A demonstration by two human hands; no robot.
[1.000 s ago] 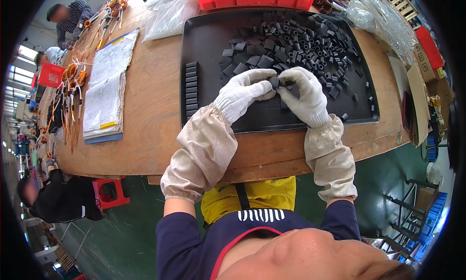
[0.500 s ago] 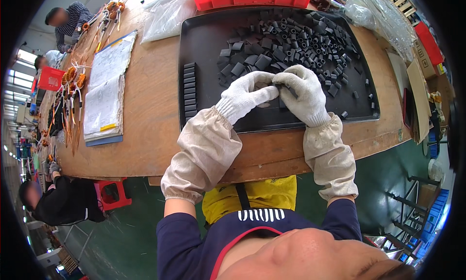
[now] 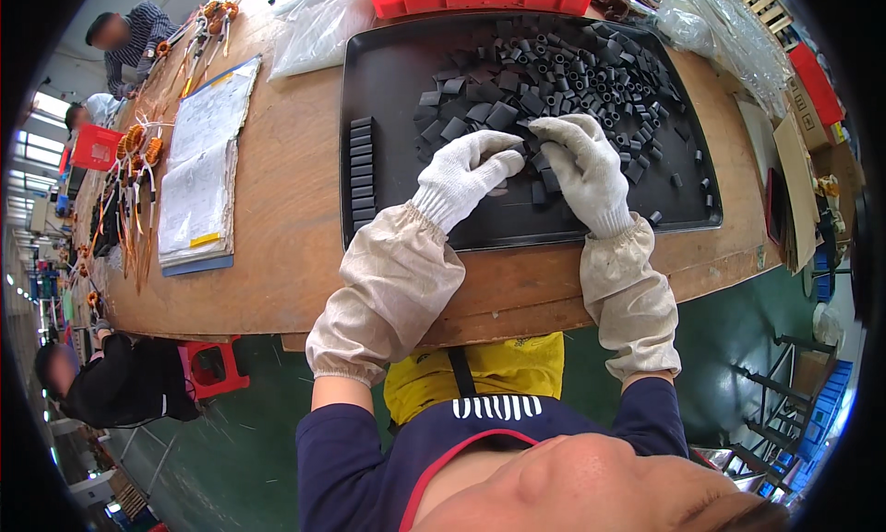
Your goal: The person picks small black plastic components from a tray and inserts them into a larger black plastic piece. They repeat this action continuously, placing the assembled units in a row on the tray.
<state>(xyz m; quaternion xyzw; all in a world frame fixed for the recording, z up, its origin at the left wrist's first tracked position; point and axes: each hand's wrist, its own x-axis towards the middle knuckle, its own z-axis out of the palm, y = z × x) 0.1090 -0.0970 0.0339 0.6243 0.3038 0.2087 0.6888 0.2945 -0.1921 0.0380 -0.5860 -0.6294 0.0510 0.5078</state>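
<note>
Our white-gloved left hand point(image 3: 461, 179) curls – whether it pinches anything, we cannot tell – while our white-gloved right hand point(image 3: 589, 174), thumb and fingers parted, is nearer the short black tubes point(image 3: 577, 80) heaped beyond, axes mixed.

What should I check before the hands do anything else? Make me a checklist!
1. Hands covered: ok, left hand and right hand are both gloved in white.
2. Row of black pieces tidy: ok, lined up along the left side of the tray.
3. Every piece lined up: not ok, many loose black pieces lie jumbled.
4. Either hand gripping a piece: cannot tell, too small and dark there.
5. Papers away from the tray: ok, they lie apart on the table.
</note>
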